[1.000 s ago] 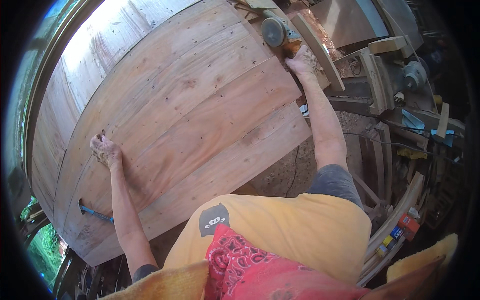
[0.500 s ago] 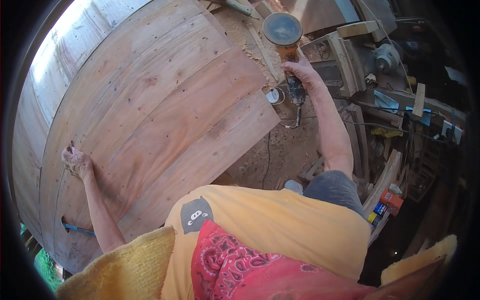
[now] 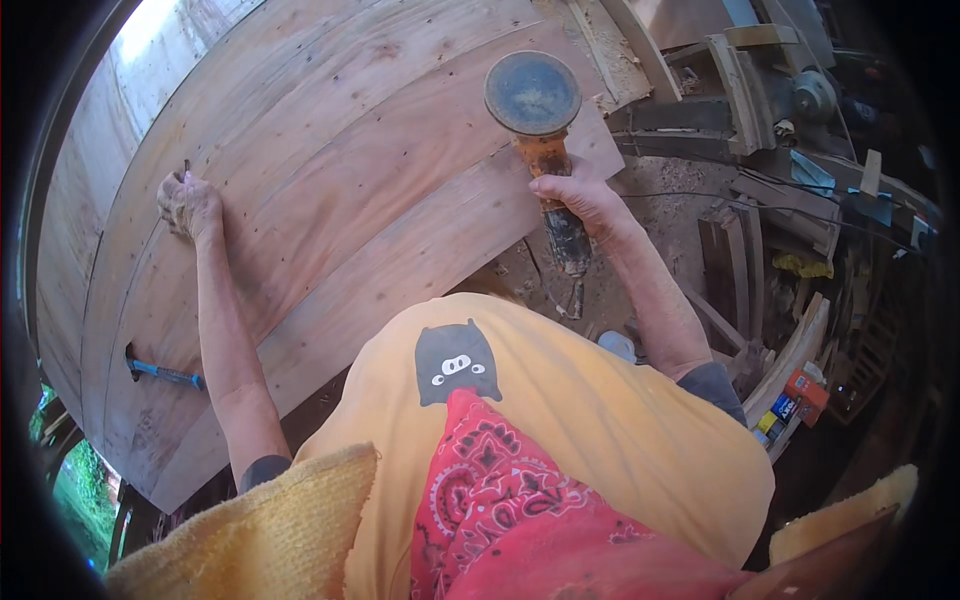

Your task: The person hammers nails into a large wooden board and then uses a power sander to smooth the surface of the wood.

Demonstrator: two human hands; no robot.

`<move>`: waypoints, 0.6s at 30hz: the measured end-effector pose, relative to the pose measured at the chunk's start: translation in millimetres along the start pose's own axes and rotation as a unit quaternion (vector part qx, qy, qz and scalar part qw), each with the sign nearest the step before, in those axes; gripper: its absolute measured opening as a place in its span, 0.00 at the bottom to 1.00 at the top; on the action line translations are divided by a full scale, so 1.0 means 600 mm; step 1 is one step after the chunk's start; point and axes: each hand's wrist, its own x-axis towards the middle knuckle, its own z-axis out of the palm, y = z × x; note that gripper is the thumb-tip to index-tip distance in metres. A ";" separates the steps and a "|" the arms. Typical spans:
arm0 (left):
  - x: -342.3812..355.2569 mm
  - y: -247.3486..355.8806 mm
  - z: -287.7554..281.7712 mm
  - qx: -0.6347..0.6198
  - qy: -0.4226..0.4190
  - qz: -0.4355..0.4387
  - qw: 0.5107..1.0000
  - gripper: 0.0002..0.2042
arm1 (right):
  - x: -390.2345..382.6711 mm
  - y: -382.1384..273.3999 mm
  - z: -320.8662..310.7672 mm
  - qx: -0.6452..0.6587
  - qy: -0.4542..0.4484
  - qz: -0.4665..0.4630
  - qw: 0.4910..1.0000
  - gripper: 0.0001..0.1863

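My right hand [image 3: 583, 203] grips a sander [image 3: 545, 155] by its dark, worn body. Its orange neck carries a round grey-blue disc pad [image 3: 533, 92], which faces up, away from the wood. The tool is held over the lower right end of the curved planked wooden surface [image 3: 330, 200]. On the left part of these planks, my left hand [image 3: 192, 207] is closed, with a thin dark tip poking out above the fingers. What it holds is mostly hidden. Nearer to me, a hammer [image 3: 165, 373] with a blue handle lies on the planks beside my left forearm.
Loose boards [image 3: 745, 95] and offcuts crowd the right side, near a grey round motor-like machine [image 3: 813, 95]. A dark cord [image 3: 770, 195] runs across there. Small coloured boxes [image 3: 790, 405] sit on a plank at the lower right. Wood shavings litter the far boards.
My right hand has brought the sander leftward and nearer, from beyond the plank ends to over them. The view has shifted; my left hand stays closed, a little farther from the hammer.
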 end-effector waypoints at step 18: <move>-0.022 0.015 -0.009 -0.171 0.027 0.072 0.982 0.21 | 0.050 -0.052 0.428 -0.367 -0.048 -0.063 0.927 0.30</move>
